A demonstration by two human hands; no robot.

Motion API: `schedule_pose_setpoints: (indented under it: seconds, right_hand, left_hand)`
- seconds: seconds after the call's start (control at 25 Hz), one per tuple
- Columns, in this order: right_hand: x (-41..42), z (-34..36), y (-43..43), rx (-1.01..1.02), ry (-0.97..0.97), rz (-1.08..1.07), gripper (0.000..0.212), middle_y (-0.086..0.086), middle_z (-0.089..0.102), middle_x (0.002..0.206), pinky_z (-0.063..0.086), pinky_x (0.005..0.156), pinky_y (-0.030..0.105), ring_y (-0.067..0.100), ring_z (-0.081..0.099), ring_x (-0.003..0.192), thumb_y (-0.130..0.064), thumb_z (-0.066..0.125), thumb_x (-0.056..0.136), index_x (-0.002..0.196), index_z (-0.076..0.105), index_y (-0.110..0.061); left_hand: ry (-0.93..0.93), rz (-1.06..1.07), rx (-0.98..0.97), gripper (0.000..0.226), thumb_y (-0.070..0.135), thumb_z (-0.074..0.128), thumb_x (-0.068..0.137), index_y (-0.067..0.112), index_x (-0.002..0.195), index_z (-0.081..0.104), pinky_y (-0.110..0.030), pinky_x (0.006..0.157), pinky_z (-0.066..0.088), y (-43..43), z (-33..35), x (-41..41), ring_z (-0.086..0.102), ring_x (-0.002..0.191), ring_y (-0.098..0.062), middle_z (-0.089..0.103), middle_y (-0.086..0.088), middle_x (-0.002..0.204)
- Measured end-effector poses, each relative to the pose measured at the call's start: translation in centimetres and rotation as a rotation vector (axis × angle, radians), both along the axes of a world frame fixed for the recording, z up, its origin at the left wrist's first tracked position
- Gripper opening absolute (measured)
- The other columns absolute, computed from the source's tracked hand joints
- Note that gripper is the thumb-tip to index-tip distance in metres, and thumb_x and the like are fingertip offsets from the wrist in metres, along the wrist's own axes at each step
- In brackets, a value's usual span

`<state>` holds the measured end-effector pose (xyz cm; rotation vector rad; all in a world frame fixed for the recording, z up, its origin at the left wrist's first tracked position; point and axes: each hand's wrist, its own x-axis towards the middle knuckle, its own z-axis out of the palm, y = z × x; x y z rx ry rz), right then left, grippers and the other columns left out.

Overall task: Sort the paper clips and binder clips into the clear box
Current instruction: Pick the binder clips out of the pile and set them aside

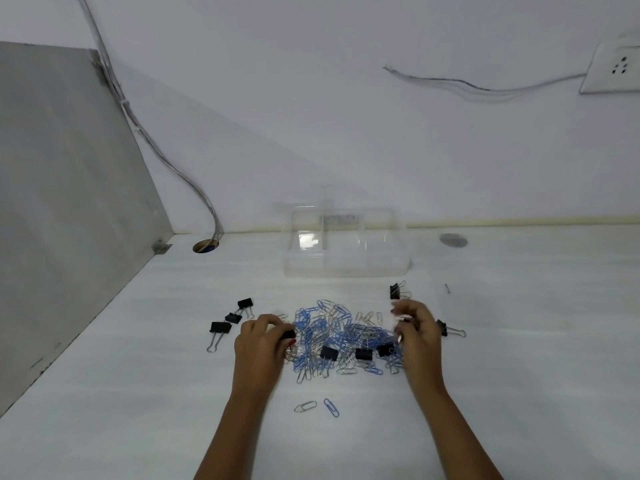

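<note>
A heap of blue and silver paper clips point(332, 337) lies on the white table, with black binder clips point(329, 353) mixed in. My left hand point(261, 341) rests at the heap's left edge, fingers closed on a black binder clip point(287, 335). My right hand point(417, 332) hovers at the heap's right edge, fingertips pinched together; what it holds is blurred. The clear box point(346, 268) stands behind the heap, divided into compartments. Three binder clips point(220, 328) lie left of the heap, two others point(394, 291) to the right.
Two stray paper clips point(305, 406) lie nearer to me. A grey partition point(69, 202) bounds the table on the left. A cable hole point(206, 245) with cables sits at the back left, a round cap point(453, 240) at the back right. A wall socket point(613, 69) is mounted high right.
</note>
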<state>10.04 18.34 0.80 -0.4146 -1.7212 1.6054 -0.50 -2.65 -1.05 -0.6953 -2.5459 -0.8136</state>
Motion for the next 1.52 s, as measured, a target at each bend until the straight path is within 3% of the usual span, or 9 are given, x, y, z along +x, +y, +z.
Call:
schedule_pose_setpoints:
  seconds: [0.2, 0.36, 0.52, 0.68, 0.88, 1.04, 1.2, 1.4, 1.52]
  right_hand:
    - [2.2, -1.9, -1.0, 0.804, -0.273, 0.009, 0.023, 0.000, 0.060, 0.082, 0.049, 0.064, 0.023, 0.012, 0.055, 0.077, -0.028, 0.065, 0.072, 0.091, 0.068, -0.016]
    - [2.6, -2.3, -1.1, 0.864, -0.336, -0.136, 0.026, 0.003, 0.065, 0.080, 0.052, 0.056, 0.034, 0.021, 0.059, 0.070, -0.029, 0.071, 0.070, 0.090, 0.070, -0.012]
    - [3.1, -2.7, -1.1, 0.919, -0.344, -0.170, 0.016, 0.004, 0.068, 0.080, 0.050, 0.051, 0.034, 0.024, 0.063, 0.068, -0.014, 0.074, 0.068, 0.084, 0.071, -0.012]
    - [3.0, -2.6, -0.9, 0.719, -0.289, -0.136, 0.020, 0.006, 0.063, 0.084, 0.054, 0.062, 0.032, 0.020, 0.060, 0.073, -0.003, 0.069, 0.072, 0.090, 0.070, -0.010]
    - [3.7, -1.3, -0.3, 0.276, -0.154, -0.184, 0.022, 0.000, 0.063, 0.093, 0.041, 0.068, 0.000, 0.001, 0.057, 0.080, -0.002, 0.067, 0.078, 0.098, 0.068, -0.012]
    - [4.0, 0.0, 0.7, -0.270, 0.008, -0.064, 0.024, 0.002, 0.066, 0.087, 0.043, 0.052, 0.006, 0.000, 0.053, 0.059, 0.003, 0.057, 0.083, 0.100, 0.068, -0.010]
    - [4.4, 1.0, 1.8, -0.651, 0.137, 0.059, 0.026, -0.011, 0.061, 0.060, 0.031, 0.036, 0.012, 0.002, 0.037, 0.041, 0.003, 0.048, 0.088, 0.093, 0.067, -0.014]
    - [4.0, 1.5, 1.8, -0.764, 0.201, 0.128, 0.009, -0.008, 0.069, 0.065, 0.031, 0.034, 0.014, 0.002, 0.038, 0.037, -0.011, 0.063, 0.073, 0.080, 0.060, -0.015]
    - [3.5, 1.2, 1.8, -0.825, 0.220, 0.147, 0.015, -0.003, 0.072, 0.073, 0.031, 0.033, 0.015, 0.004, 0.038, 0.038, -0.004, 0.051, 0.084, 0.076, 0.053, -0.016]
  left_hand:
    - [-0.019, 0.039, 0.051, 0.012, 0.006, 0.067, 0.077, 0.016, 0.083, 0.070, -0.031, 0.069, 0.036, 0.1, 0.0, 0.2, 0.055, 0.090, -0.032, 0.065, -0.006, 0.093]
    - [0.028, -0.015, 0.112, 0.017, 0.011, 0.046, 0.079, 0.016, 0.089, 0.059, -0.029, 0.073, 0.033, 0.2, 0.6, 1.0, 0.049, 0.089, -0.021, 0.062, -0.002, 0.095]
    - [-0.102, -0.024, 0.544, 0.018, 0.007, 0.034, 0.092, 0.014, 0.101, 0.047, -0.017, 0.076, 0.038, 1.8, 2.3, 4.6, 0.047, 0.087, -0.003, 0.048, -0.001, 0.095]
    - [-0.411, -0.259, 0.778, 0.026, -0.003, 0.026, 0.095, 0.014, 0.105, 0.043, -0.011, 0.059, 0.046, 5.6, 3.7, 8.1, 0.052, 0.060, 0.001, 0.048, -0.004, 0.080]
    - [-0.812, -0.215, 1.111, 0.026, 0.007, 0.028, 0.099, 0.013, 0.090, 0.052, -0.013, 0.054, 0.054, 8.2, 4.5, 7.6, 0.063, 0.052, -0.001, 0.064, -0.003, 0.093]
    - [-1.096, -0.111, 1.465, 0.031, 0.011, 0.029, 0.099, 0.007, 0.081, 0.054, -0.016, 0.039, 0.050, 8.5, 4.9, 6.5, 0.057, 0.036, -0.007, 0.069, -0.003, 0.053]
    - [-1.148, -0.061, 1.318, 0.041, 0.023, 0.028, 0.100, 0.009, 0.069, 0.052, -0.016, 0.031, 0.030, 9.1, 4.7, 6.6, 0.038, 0.029, -0.007, 0.046, 0.004, 0.035]
    - [-0.436, -0.133, 0.273, 0.035, 0.035, 0.044, 0.093, 0.018, 0.062, 0.038, -0.026, 0.055, 0.030, 9.2, 3.8, 7.0, 0.038, 0.056, -0.011, 0.039, 0.002, 0.065]
    - [-0.323, -0.075, -0.085, 0.042, 0.052, 0.064, 0.075, 0.016, 0.074, 0.041, -0.025, 0.051, 0.028, 9.7, 3.5, 7.1, 0.043, 0.067, -0.016, 0.037, 0.004, 0.079]
